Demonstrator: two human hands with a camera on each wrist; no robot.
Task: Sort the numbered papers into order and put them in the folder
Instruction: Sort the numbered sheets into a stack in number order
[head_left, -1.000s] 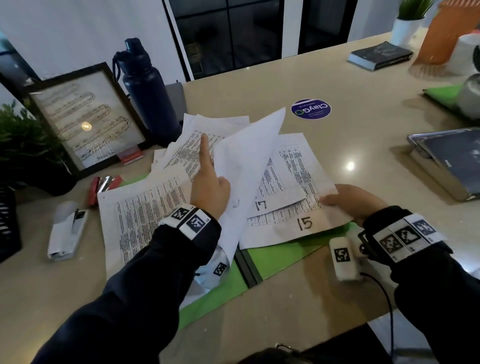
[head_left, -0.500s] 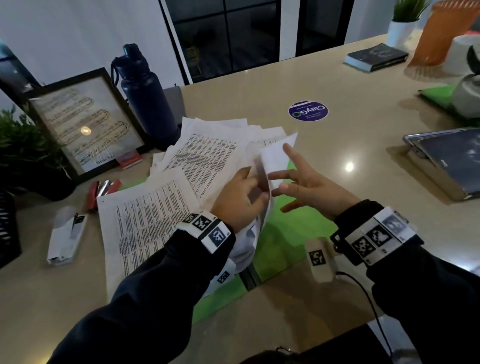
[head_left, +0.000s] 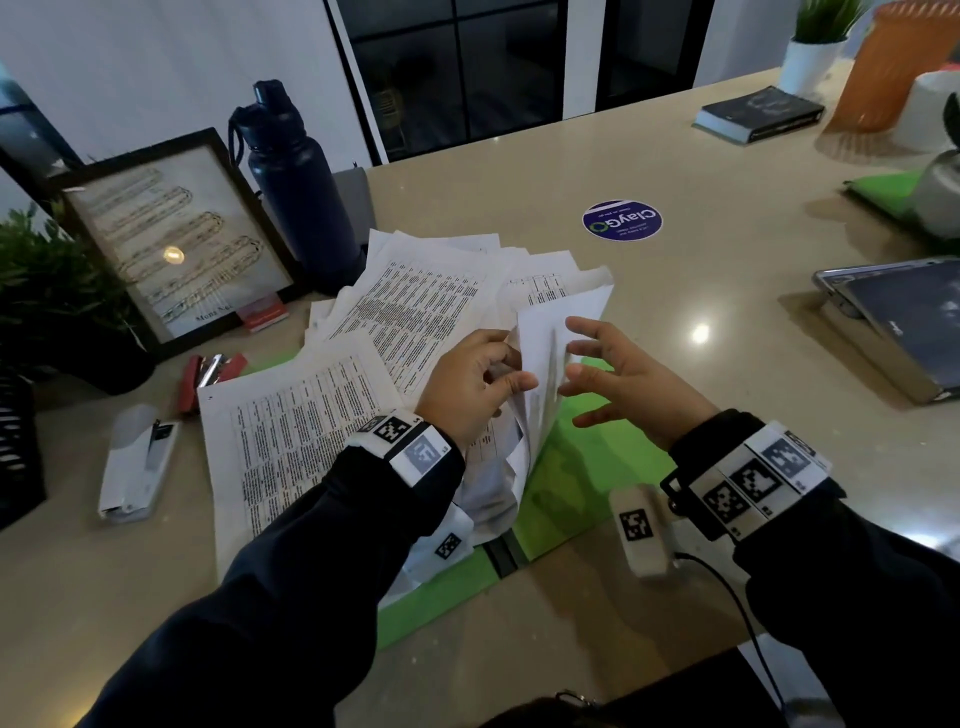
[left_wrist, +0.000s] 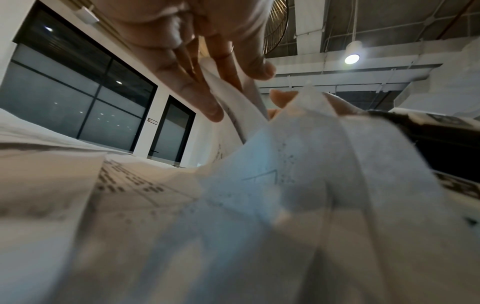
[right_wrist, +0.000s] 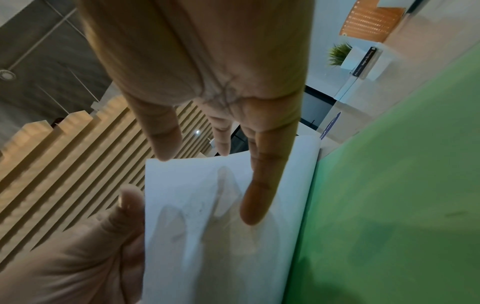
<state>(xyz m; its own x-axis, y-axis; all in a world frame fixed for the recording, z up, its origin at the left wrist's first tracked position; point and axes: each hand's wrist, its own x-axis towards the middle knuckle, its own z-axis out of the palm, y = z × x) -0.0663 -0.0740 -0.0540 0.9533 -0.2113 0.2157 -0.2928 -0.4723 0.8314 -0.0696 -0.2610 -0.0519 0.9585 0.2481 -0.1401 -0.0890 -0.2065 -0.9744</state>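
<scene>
The left hand (head_left: 470, 387) is pinching a bunch of white printed paper sheets (head_left: 540, 364), standing them up on edge over the open green plastic folder (head_left: 587, 467). The right hand (head_left: 626, 384) is just right of them, fingers (right_wrist: 255, 185) spread wide, one touching the paper. More printed pages (head_left: 291, 436) are lying to the left on the tan table (head_left: 675, 171).

Sleeves: dark, long, reaching both wrists.
Left wristband (head_left: 410, 451): white, printed with black square code markers.
Right wristband (head_left: 753, 478): white, same markers; black cable (head_left: 748, 623) trails toward 6 o'clock.
</scene>
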